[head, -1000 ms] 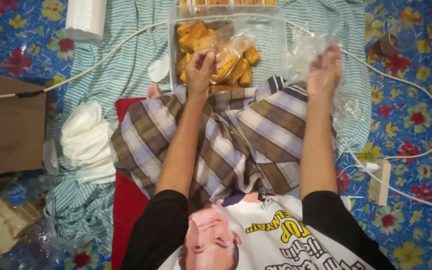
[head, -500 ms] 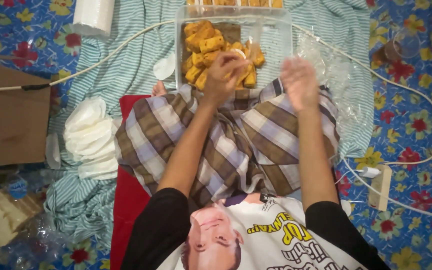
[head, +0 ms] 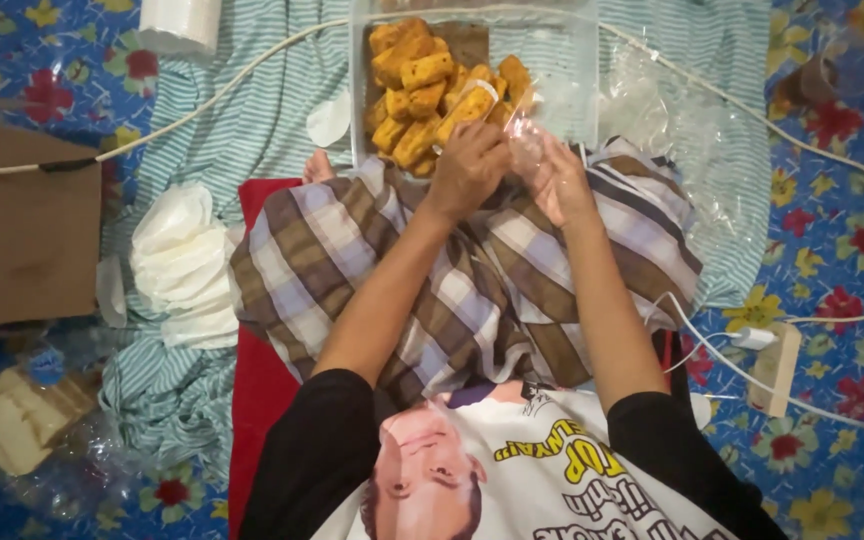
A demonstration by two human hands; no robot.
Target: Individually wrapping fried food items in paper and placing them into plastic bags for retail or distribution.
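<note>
left hand: the left hand [head: 467, 168] is closed around a golden-yellow fried roll wrapped in thin film [head: 469, 108], fingers curled over its near end, just in front of the container.
right hand: the right hand [head: 560, 182] pinches a small clear plastic bag [head: 525, 148] between thumb and fingers; the bag sits between the two hands, touching both.
fried roll: it tilts up and away from the left hand, its far end lying over the heap of similar golden-yellow rolls [head: 414, 100].
container: the heap fills the left part of a clear rectangular plastic tub [head: 572, 70] standing on a green-and-white striped cloth [head: 252, 110].
lap: both forearms stretch over a brown-and-white plaid sarong [head: 372, 260].
left side: a stack of white paper liners [head: 182, 260] lies beside the lap, a brown cardboard box [head: 27, 230] further out.
right side: crumpled clear plastic bags [head: 682, 140] lie beside the tub; a white cable [head: 832, 150] loops round to a wooden-backed socket block [head: 777, 365].
</note>
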